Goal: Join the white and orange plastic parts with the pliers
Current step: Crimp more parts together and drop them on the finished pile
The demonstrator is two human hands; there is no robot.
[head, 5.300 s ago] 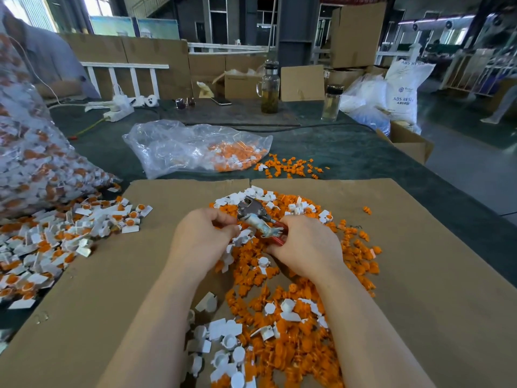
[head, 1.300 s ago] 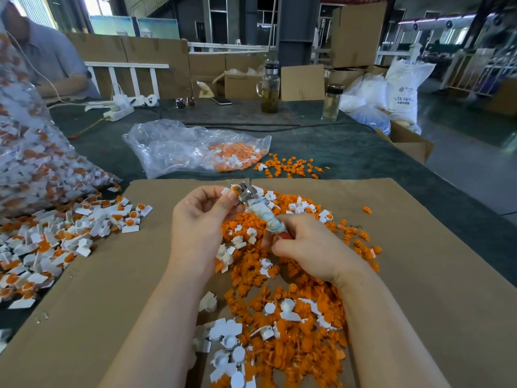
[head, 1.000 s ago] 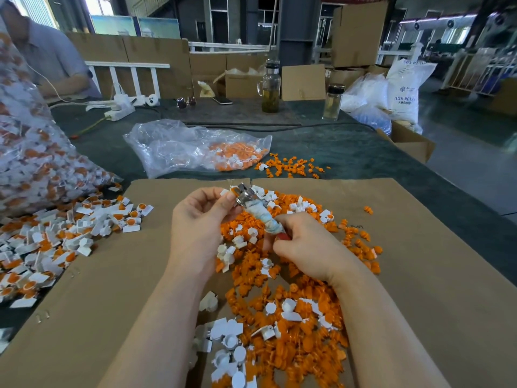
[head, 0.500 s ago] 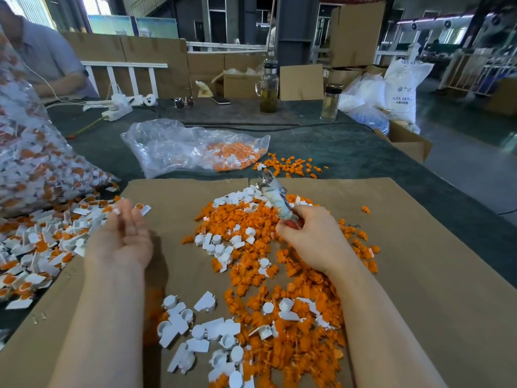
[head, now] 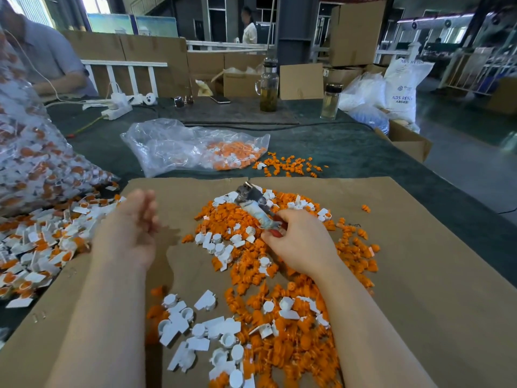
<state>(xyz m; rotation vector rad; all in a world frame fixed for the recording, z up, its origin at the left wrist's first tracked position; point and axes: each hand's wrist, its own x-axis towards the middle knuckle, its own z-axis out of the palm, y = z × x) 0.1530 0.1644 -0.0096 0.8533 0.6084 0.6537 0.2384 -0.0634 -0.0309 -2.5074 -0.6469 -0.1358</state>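
Observation:
My right hand [head: 300, 243] grips the handles of the pliers [head: 256, 205], whose grey jaws point up and away over a heap of loose orange parts [head: 279, 301] and white parts [head: 201, 329] on a cardboard sheet [head: 419, 275]. My left hand [head: 131, 231] hovers left of the heap, blurred, fingers loose and holding nothing I can see. It sits just right of a pile of joined white-and-orange pieces [head: 42, 242].
A clear bag of orange and white parts [head: 193, 147] lies beyond the cardboard, with spilled orange parts [head: 288, 165] beside it. A large full bag [head: 33, 152] fills the left. Two glass bottles [head: 269, 85] stand at the back. A person [head: 42, 57] sits far left.
My left hand left the plier jaws and swung left toward the joined pile. My right hand kept the pliers, lowering them slightly toward the heap.

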